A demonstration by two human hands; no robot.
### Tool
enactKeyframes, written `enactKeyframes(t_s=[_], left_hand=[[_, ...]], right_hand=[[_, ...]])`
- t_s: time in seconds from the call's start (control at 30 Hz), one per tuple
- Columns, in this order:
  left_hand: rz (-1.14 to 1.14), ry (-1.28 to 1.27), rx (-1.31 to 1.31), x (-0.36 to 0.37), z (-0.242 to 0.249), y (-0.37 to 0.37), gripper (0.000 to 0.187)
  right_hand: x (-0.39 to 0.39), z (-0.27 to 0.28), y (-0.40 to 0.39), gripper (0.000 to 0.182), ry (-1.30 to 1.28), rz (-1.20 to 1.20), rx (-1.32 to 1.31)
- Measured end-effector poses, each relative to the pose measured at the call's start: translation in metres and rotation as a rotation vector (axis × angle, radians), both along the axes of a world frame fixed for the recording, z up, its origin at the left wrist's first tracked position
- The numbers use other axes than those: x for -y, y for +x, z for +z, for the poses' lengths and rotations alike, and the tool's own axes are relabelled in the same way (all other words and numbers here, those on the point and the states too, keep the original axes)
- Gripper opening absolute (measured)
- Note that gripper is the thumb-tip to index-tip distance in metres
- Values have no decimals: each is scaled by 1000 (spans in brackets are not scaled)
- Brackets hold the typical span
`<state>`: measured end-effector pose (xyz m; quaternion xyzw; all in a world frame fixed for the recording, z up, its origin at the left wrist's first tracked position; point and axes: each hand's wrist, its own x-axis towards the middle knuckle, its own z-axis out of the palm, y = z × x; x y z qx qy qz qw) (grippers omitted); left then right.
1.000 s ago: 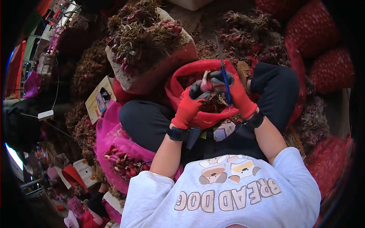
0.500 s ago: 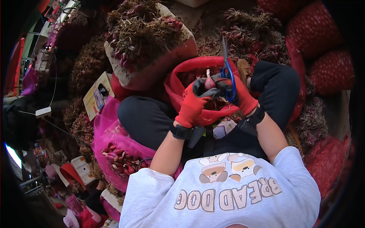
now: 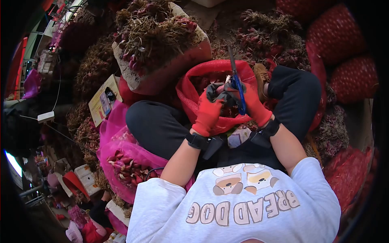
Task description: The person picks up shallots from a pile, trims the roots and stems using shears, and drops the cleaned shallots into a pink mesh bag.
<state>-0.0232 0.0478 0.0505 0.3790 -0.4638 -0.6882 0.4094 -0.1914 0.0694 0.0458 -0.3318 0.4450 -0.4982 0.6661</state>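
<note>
Over the open red mesh sack (image 3: 190, 97) in the lap, the red-gloved left hand (image 3: 207, 111) pinches a small purple shallot (image 3: 227, 79) while the right hand (image 3: 251, 99) grips blue-handled scissors (image 3: 237, 83), whose blades, so close to the fingertips, could nick the glove.

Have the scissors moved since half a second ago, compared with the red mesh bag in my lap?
Yes. The scissors in the right hand have tipped: their blades lean left toward the far rim of the red mesh bag, no longer near upright.
</note>
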Motion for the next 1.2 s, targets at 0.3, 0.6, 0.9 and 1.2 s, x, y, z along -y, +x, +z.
enactKeyframes(t_s=[0.3, 0.6, 0.9, 1.2], left_hand=[[-155, 18, -4, 19, 26, 20, 44], [-191, 126, -242, 6, 9, 14, 41], [-136, -322, 313, 9, 3, 18, 30], [40, -104, 41, -3, 1, -12, 40]], right_hand=[[6, 27, -18, 24, 91, -53, 96], [5, 15, -7, 21, -78, -138, 19], [0, 20, -1, 23, -125, -109, -231], [2, 8, -1, 35, -225, -135, -391]])
